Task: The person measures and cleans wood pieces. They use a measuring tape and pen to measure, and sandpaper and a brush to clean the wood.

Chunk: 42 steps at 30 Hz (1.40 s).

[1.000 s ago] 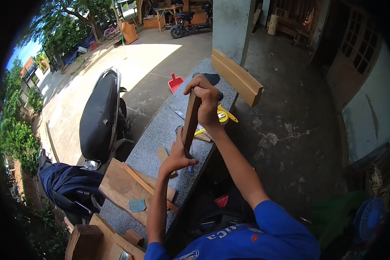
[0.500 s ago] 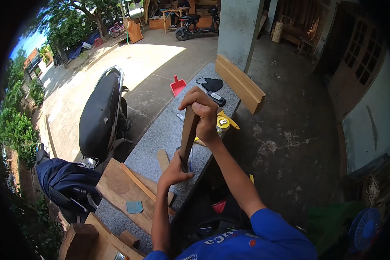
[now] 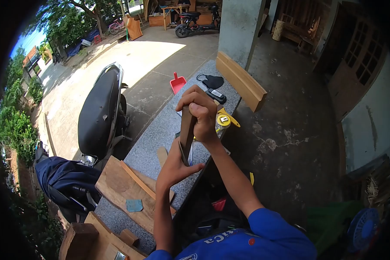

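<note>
A brown wooden bar (image 3: 187,130) stands tilted above the stone-topped bench. My right hand (image 3: 200,115) is closed round its upper end, fingers bent over the top. Lower down, my left hand (image 3: 176,167) lies against the bar's side, thumb stretched out to the right and fingers mostly hidden behind the wood. Between palm and bar shows the edge of a thin sheet (image 3: 182,149), apparently sandpaper. Beyond my right hand are a yellow tape roll (image 3: 223,121), a black handheld device (image 3: 216,95) and a black face mask (image 3: 211,81).
On the speckled bench top (image 3: 143,149) lie a broad board (image 3: 121,184), a thin wooden strip (image 3: 136,180) and a blue-grey patch (image 3: 134,205). A long beam (image 3: 240,80) projects over the far right edge. A motorbike (image 3: 100,112) stands left; a red dustpan (image 3: 177,83) lies beyond.
My left hand has slid upward along the bar, and its thumb now points further out to the right. My right hand keeps its hold on the upper end.
</note>
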{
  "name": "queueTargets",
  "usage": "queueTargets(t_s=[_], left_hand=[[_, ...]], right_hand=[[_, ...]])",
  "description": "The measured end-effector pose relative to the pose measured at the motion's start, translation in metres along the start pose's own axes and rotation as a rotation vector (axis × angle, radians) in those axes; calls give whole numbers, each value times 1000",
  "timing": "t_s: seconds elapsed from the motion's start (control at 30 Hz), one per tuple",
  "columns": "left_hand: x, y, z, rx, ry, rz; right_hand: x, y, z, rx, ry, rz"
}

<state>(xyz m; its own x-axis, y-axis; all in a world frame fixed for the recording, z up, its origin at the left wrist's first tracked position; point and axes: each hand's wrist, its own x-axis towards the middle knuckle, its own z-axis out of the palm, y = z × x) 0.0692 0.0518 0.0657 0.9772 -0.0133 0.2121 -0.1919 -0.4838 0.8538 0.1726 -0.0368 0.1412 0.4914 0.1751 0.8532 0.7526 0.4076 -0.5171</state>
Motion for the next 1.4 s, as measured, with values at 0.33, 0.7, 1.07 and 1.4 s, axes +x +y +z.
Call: queueTargets(t_s=[0.33,0.7,1.07,1.4], left_hand=[[-1,-3,-3,-177,-170,-396],[-13,-77,36,64,34,-37],[-4,-98,16,204,211,-66],[20,-1,-16,-64,131,63]], right_hand=[[-12,-12,0,-136,130,-92],[-15,-18,1,-178,160,-72],[-5,7,18,95,7,118],[9,9,31,163,-17,280]])
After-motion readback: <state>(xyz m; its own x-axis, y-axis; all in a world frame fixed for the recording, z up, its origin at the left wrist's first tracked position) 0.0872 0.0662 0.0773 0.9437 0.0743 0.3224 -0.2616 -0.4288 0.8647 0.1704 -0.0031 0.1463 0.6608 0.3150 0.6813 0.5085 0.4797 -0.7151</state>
